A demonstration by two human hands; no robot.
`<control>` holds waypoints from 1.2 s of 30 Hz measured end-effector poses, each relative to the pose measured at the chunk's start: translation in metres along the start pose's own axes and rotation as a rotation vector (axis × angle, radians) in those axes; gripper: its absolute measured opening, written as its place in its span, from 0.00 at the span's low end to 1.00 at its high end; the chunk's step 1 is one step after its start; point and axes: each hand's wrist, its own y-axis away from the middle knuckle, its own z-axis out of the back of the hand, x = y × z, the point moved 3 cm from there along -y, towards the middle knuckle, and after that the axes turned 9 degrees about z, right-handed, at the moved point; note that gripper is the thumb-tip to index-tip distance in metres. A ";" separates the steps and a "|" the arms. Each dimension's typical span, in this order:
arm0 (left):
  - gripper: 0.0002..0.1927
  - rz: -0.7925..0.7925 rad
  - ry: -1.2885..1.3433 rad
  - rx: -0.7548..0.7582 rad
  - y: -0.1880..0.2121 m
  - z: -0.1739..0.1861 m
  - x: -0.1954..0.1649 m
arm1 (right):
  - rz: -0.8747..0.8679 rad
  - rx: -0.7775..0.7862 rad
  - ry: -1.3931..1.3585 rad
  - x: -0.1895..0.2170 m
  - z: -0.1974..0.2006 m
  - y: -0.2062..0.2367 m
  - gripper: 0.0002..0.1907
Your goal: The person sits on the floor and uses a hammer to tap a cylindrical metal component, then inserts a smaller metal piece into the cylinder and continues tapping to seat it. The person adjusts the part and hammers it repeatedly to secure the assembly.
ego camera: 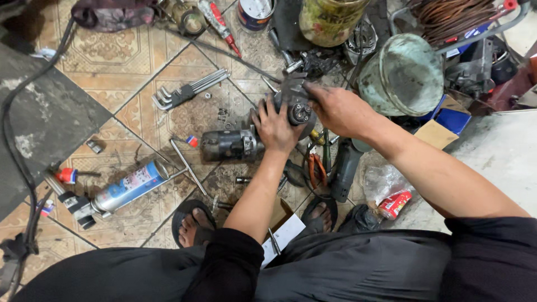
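— Patterned tile floor (120, 70), greasy, cluttered. What have we got in hand?

— Starter motor (238, 144), dark cylinder lying on the tiles just ahead of our feet. Our left hand (275, 128) presses on its round end housing (299, 112), fingers spread wide over it. Our right hand (335, 109) comes in from the right, fingers curled narrow around the housing's top.

— Around it?

— Hex key set (187, 90) up left, well apart. T-handle wrench (187, 165) just beside the motor. Spray can (130, 187) lower left. Orange-handled pliers (317, 170) and angle grinder (344, 168) near the right foot. Green metal funnel (403, 72) beyond our right hand.
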 end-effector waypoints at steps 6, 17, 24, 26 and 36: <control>0.48 0.057 -0.036 0.079 -0.003 -0.001 0.001 | 0.156 -0.105 0.045 0.010 0.010 -0.002 0.24; 0.53 0.064 -0.080 0.147 -0.003 -0.004 0.000 | 0.048 -0.175 0.033 0.009 0.012 0.010 0.20; 0.51 0.080 -0.188 0.224 -0.005 -0.006 -0.001 | -0.275 0.324 0.133 0.004 -0.012 0.011 0.26; 0.52 0.085 -0.176 0.224 -0.003 -0.005 0.000 | -0.028 -0.003 0.071 0.013 -0.004 0.007 0.23; 0.51 0.078 -0.110 0.176 -0.004 -0.003 -0.002 | 0.016 -0.027 0.020 0.012 -0.001 0.011 0.21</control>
